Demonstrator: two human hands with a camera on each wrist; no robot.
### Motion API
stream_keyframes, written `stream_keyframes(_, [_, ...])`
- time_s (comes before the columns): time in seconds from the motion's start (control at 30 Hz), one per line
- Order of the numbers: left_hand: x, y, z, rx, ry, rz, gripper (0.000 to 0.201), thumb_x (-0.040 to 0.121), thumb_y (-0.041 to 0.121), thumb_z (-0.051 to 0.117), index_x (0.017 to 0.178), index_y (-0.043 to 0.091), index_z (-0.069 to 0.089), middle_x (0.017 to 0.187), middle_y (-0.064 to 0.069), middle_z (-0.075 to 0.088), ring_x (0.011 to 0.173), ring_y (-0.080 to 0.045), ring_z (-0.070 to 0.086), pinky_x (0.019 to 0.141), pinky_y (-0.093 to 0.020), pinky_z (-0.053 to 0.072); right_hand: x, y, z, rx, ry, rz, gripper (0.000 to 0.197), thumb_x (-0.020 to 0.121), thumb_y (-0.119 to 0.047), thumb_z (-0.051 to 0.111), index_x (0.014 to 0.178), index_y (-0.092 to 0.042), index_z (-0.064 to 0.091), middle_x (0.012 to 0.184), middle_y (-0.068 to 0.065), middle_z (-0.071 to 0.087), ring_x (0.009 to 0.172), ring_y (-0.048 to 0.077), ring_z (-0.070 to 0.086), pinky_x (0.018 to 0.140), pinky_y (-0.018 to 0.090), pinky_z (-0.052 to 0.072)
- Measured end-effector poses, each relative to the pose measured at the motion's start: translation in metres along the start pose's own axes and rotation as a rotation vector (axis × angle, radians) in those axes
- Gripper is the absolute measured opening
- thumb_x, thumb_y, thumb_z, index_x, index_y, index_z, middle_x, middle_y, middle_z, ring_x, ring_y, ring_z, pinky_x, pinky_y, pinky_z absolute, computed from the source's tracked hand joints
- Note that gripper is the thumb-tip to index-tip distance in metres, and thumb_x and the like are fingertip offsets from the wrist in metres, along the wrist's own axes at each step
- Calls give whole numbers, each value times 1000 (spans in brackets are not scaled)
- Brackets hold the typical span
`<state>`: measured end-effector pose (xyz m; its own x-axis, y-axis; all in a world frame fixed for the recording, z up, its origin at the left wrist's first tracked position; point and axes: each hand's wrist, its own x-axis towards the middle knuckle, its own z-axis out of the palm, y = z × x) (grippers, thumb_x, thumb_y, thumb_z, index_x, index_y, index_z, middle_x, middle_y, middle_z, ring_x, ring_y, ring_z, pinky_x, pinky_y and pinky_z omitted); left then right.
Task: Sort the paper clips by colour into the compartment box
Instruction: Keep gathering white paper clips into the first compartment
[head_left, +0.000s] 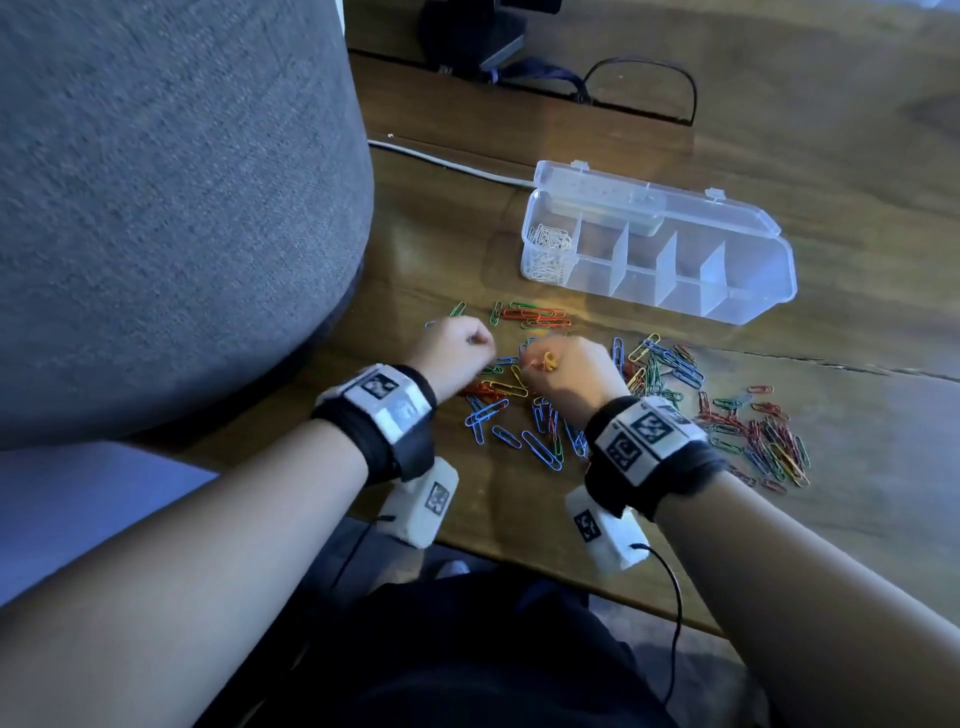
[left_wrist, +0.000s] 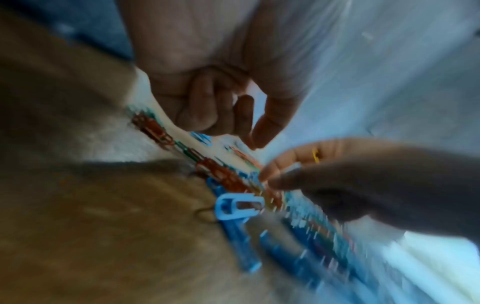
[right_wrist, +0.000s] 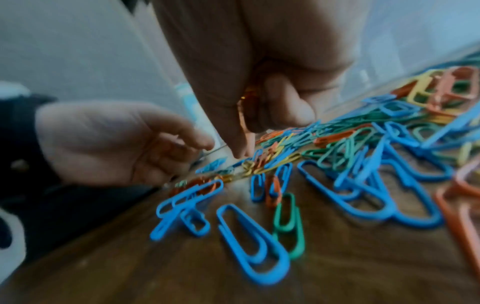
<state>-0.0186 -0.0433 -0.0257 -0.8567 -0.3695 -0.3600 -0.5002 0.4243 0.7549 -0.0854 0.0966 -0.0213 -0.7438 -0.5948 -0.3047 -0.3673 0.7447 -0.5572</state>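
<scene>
Coloured paper clips (head_left: 613, 395) lie scattered on the wooden table (head_left: 857, 415): blue, red, green and yellow. Beyond them lies the clear compartment box (head_left: 737, 306), lid open, with pale clips (head_left: 550, 249) in its leftmost compartment. My right hand (head_left: 540, 361) is curled round a few yellow clips (right_wrist: 246, 102), and its forefinger (right_wrist: 241, 148) touches the pile. My left hand (head_left: 475, 343) hovers just left of it with curled fingers, thumb close to forefinger (left_wrist: 249, 139). A thin grey line shows at its fingertips (right_wrist: 205, 144), too blurred to name.
A large grey upholstered seat (head_left: 171, 208) presses against the table on the left. A white cable (head_left: 447, 161) and a dark cable (head_left: 644, 78) run behind the box. A second heap of mixed clips (head_left: 769, 441) lies to the right. The table's near edge (head_left: 519, 566) is close to my wrists.
</scene>
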Motion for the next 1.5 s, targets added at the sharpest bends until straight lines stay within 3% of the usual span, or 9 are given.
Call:
stream_keyframes(0.1, [-5,-2,9,383,1,106,6,79,20,63,83,22,66,92,-2,68,88,-22,61,76,-31,49,4,-4,8,-239,-18,33,21,88,-25,47,102,-21,63,106,11,66,98,32,61,80,35,49])
stream_keyframes(0.3, [-3,1,6,611,-60,138,7,84,20,60,90,18,64,96,-2,65,92,-24,61,75,-32,48,9,-9,7,-367,-71,57,22,88,-18,46,105,-14,60,109,14,63,99,33,60,71,31,41])
stream_keyframes(0.5, [4,4,4,718,-242,151,9,91,14,52,90,9,60,95,-5,64,93,-26,59,72,-31,43,10,12,-13,162,-35,137,11,83,-18,65,84,-9,71,80,10,65,66,22,54,60,25,43])
stream_keyframes(0.67, [5,-5,-4,293,-217,195,10,89,13,58,84,18,51,73,9,48,75,-14,48,67,-24,36,-19,44,-37,1205,-65,331,15,85,2,51,73,-6,55,66,7,49,46,10,47,37,13,34])
stream_keyframes(0.93, [-7,14,12,-814,-350,-88,33,92,-8,29,92,11,56,64,1,47,55,-7,32,45,-17,22,-36,68,-40,1557,-17,359,24,83,3,31,71,-14,44,66,1,43,51,9,41,43,15,35])
stream_keyframes(1.13, [1,29,17,-924,-368,-261,30,97,25,39,69,16,45,54,4,41,46,-9,35,42,-17,23,-21,66,-40,1032,159,394,24,86,-15,59,65,-16,47,53,-4,33,39,7,26,35,14,19])
stream_keyframes(1.27, [7,31,24,-55,-169,22,14,89,25,60,76,23,54,56,6,43,47,-14,41,45,-21,27,-14,51,-36,215,131,127,17,90,-24,57,101,-18,68,82,-3,62,68,16,53,61,24,38])
stream_keyframes(1.4, [4,22,23,492,-151,168,29,88,21,54,112,32,65,98,0,68,90,-23,61,76,-27,48,-18,50,-28,-150,-31,1,40,91,-21,46,125,-41,56,125,-1,64,104,26,61,87,32,50])
stream_keyframes(1.5, [3,14,10,499,-117,154,41,87,15,46,118,35,64,125,5,63,106,-20,60,86,-29,50,-21,58,-31,-226,-34,44,47,90,-17,41,126,-44,54,118,5,67,93,29,64,74,31,50])
